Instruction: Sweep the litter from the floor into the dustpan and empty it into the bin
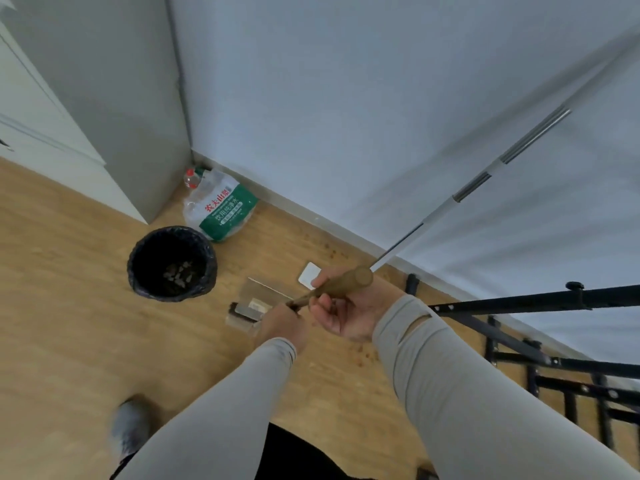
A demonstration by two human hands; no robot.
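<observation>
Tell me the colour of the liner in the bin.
Black: the bin has a glossy black bag liner, seen in the head view.

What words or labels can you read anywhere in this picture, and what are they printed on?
"农夫山泉" in red, on the white part of the plastic water-bottle pack lying in the corner by the wall.
"饮用纯净水" in white, on the same pack's green band.
A smaller line under that is too blurred to read.
The red-capped bottle behind the pack: label too small to read.
The bin, dustpan and white card on the floor show no text.
</observation>
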